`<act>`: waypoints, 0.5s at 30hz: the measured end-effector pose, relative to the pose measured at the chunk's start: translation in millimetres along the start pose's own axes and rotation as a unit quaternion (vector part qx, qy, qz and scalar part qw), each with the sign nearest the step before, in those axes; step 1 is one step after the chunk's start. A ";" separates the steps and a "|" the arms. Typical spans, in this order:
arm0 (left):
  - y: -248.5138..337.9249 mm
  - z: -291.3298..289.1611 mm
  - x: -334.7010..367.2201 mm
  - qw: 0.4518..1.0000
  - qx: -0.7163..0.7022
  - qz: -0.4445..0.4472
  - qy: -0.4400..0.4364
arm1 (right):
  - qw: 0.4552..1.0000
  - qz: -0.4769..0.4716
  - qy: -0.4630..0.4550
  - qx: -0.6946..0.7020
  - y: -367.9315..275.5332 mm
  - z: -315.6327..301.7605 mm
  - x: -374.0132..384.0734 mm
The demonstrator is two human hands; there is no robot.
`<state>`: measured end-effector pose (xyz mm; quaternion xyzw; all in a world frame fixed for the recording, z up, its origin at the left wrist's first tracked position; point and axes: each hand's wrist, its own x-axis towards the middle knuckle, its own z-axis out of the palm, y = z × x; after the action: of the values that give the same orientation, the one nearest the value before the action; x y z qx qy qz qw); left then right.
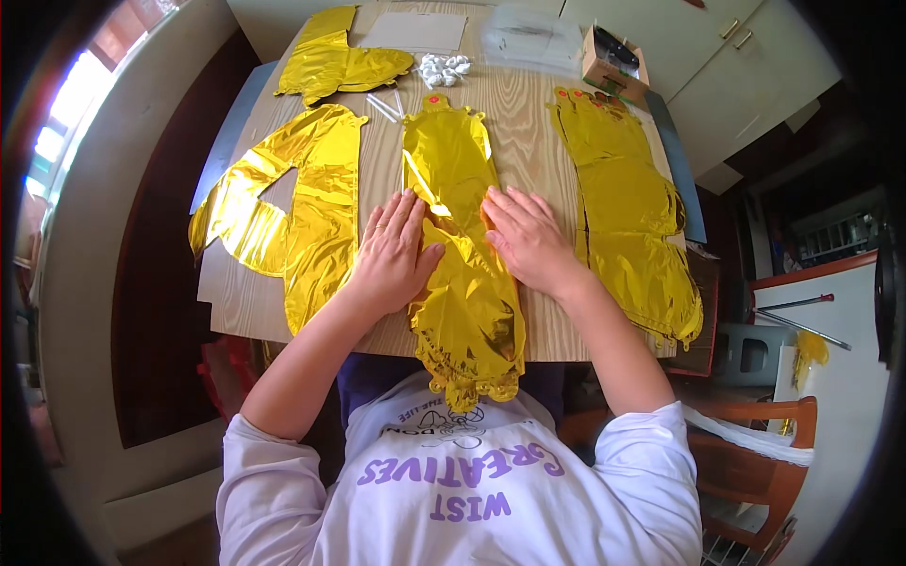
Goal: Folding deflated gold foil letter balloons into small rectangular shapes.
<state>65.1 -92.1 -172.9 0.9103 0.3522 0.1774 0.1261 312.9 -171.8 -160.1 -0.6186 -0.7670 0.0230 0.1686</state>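
Note:
A long, flat gold foil balloon (450, 156) lies lengthwise in front of me, its near end hanging over the table edge against my shirt. My left hand (394, 250) rests on its left edge, fingers stretched out and pointing away from me. On the opposite edge lies my right hand (528, 236), its fingers also extended. The foil between the hands is creased and shiny. A red dot marks the balloon's far tab. Left of it is another flat gold foil balloon (326, 198) with an opening in it. To the right lies a third, wider gold foil balloon (628, 203).
Another gold foil balloon (330, 61) lies at the far left of the wooden table (514, 113). Beyond the middle balloon are white thin sticks (382, 107), a pile of small white pieces (442, 70), clear plastic sheets (531, 40) and a cardboard box (613, 71) holding a black object.

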 end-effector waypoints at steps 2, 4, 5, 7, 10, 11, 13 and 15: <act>-0.8 0.5 -0.8 1.000 -0.002 -0.001 0.000 | 1.000 -0.008 -0.004 0.000 -3.8 3.6 3.0; -0.1 0.5 -1.4 1.000 -0.001 -0.004 -0.001 | 1.000 -0.015 -0.004 -0.006 -4.6 6.6 3.9; 0.5 0.0 -1.4 1.000 0.000 -0.004 -0.002 | 1.000 -0.010 -0.003 -0.008 -4.0 6.7 3.5; 2.1 -1.1 -1.3 1.000 0.002 -0.005 -0.004 | 1.000 0.001 -0.001 -0.013 -2.2 6.6 2.1; 1.7 -0.3 -1.6 1.000 0.009 -0.003 -0.003 | 1.000 0.016 -0.010 -0.022 -6.6 1.9 2.7; 2.0 -0.3 -1.4 1.000 0.009 -0.002 -0.003 | 1.000 0.016 -0.009 -0.023 -7.3 1.7 3.1; 2.9 -0.7 -0.9 1.000 0.008 -0.002 -0.003 | 1.000 0.017 -0.007 -0.025 -7.9 1.7 4.2; 3.3 -1.2 -0.4 1.000 0.007 -0.003 -0.006 | 1.000 0.022 -0.010 -0.009 -6.1 1.6 4.1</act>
<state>66.3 -94.7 -170.7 0.9111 0.3556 0.1688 0.1224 306.0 -169.0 -159.1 -0.6370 -0.7548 0.0257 0.1548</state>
